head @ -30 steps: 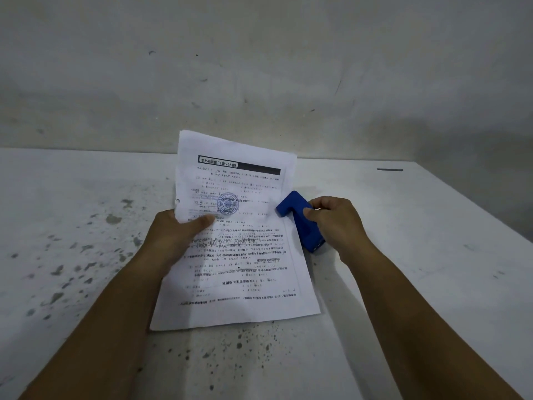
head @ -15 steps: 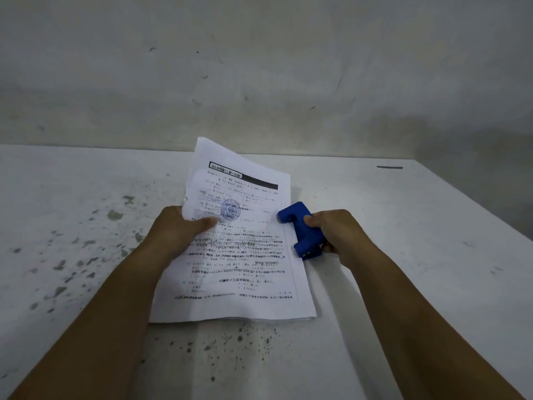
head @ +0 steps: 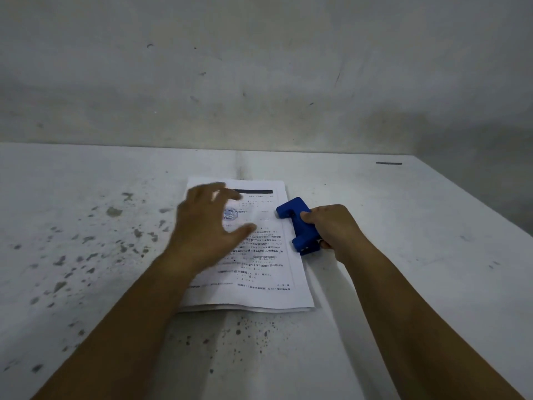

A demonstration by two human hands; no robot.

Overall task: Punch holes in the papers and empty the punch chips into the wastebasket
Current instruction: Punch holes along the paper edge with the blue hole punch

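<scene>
A thin stack of printed papers point(head: 259, 272) lies flat on the white table point(head: 403, 226), text facing me. My left hand point(head: 207, 226) hovers over the upper left of the papers, fingers spread, blurred, holding nothing. A blue hole punch point(head: 300, 223) sits at the right edge of the papers, its two jaws over the paper margin. My right hand point(head: 334, 229) grips the punch from the right side. No wastebasket is in view.
The table top is stained with dark flecks point(head: 86, 255) on the left and in front of the papers. A grey wall point(head: 259, 82) rises behind the table. A short dark mark point(head: 388, 163) lies near the far right corner.
The papers, held up and curled by my left hand before, now lie flat on the table. My left hand let go and opened above them. The punch stayed at the right edge.
</scene>
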